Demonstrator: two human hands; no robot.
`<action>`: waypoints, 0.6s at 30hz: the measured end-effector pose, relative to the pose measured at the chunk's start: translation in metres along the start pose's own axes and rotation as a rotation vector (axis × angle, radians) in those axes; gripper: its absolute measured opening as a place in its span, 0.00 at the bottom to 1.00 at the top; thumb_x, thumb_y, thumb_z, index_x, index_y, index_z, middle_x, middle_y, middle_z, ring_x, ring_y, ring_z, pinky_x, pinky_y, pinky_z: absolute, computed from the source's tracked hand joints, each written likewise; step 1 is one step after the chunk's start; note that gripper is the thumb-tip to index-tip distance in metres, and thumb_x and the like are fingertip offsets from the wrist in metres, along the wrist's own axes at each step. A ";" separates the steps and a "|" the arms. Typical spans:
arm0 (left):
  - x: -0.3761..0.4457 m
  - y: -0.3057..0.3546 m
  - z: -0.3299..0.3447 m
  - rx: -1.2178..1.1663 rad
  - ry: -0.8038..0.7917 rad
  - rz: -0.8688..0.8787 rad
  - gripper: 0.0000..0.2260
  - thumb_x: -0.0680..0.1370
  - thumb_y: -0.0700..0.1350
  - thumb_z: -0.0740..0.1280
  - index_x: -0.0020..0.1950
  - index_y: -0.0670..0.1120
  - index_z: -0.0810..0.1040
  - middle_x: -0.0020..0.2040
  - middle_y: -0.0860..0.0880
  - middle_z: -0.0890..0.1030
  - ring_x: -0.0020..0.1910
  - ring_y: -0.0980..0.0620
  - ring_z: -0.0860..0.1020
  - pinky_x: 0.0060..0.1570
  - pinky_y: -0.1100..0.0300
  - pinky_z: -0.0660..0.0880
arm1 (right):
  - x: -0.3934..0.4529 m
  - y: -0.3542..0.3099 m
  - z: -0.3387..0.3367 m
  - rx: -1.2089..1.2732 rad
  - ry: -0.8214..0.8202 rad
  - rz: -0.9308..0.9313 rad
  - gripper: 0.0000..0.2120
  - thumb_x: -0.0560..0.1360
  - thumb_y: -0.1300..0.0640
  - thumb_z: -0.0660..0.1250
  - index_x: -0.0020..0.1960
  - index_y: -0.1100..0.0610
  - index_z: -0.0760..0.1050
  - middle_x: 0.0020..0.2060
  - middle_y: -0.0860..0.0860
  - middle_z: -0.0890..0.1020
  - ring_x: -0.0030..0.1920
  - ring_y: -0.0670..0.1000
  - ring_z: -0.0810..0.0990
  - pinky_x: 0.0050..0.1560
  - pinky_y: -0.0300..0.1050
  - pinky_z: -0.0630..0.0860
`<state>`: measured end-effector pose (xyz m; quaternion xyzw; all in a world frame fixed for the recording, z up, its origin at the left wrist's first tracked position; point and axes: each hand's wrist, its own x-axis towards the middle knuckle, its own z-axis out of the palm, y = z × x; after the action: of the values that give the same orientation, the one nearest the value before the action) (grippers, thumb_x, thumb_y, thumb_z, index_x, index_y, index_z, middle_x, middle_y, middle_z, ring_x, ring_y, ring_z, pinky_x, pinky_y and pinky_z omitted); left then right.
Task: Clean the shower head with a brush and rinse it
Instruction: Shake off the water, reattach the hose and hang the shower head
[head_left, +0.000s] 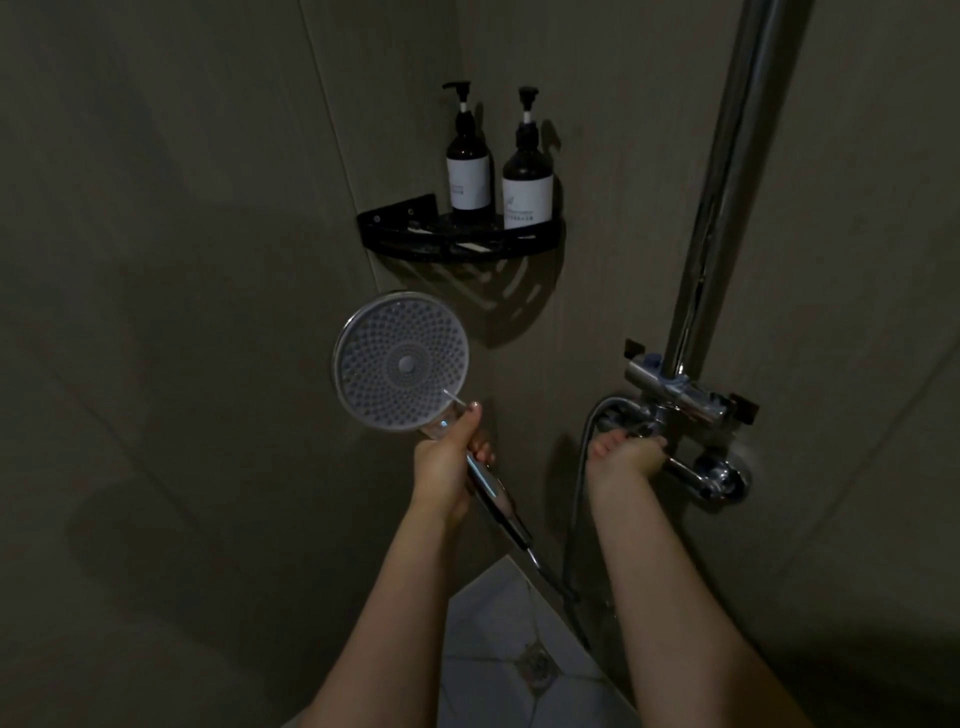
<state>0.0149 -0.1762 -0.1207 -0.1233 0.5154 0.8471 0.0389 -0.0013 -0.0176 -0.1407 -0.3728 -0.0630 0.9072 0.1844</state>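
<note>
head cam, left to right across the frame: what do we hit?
shower head → left hand gripping its handle → left pump bottle → right pump bottle → right hand at the mixer valve → chrome riser pipe. Corner shelf spans under both bottles, so left out.

Two pump bottles (469, 171), one corner shelf (457, 240), one shower head (401, 361), two hands (451, 457).

two bottles (496, 169) on corner shelf (457, 236) | shower head (401, 359) below-left | mixer valve (685, 410) right
</note>
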 end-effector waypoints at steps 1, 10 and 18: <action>0.000 0.000 -0.002 -0.002 0.006 0.004 0.11 0.76 0.41 0.67 0.35 0.46 0.71 0.22 0.53 0.67 0.20 0.57 0.67 0.30 0.62 0.67 | 0.001 -0.001 0.000 0.066 -0.020 0.030 0.21 0.80 0.46 0.48 0.32 0.53 0.60 0.19 0.47 0.61 0.12 0.45 0.56 0.15 0.29 0.50; 0.007 0.006 -0.011 0.104 0.203 0.119 0.07 0.76 0.42 0.68 0.38 0.45 0.73 0.31 0.48 0.74 0.30 0.53 0.72 0.33 0.60 0.72 | 0.020 -0.015 -0.010 0.053 -0.200 0.128 0.20 0.81 0.52 0.43 0.32 0.56 0.61 0.13 0.48 0.62 0.11 0.44 0.58 0.12 0.33 0.53; 0.011 0.000 -0.009 0.240 0.135 0.129 0.08 0.77 0.36 0.61 0.53 0.47 0.70 0.55 0.44 0.77 0.59 0.42 0.76 0.65 0.45 0.70 | 0.055 -0.029 -0.081 -0.725 0.133 -0.234 0.15 0.79 0.56 0.54 0.34 0.54 0.69 0.16 0.47 0.70 0.16 0.45 0.67 0.15 0.27 0.57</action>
<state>0.0062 -0.1849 -0.1270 -0.1414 0.6211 0.7700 -0.0359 0.0282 0.0281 -0.2272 -0.4620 -0.4096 0.7728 0.1468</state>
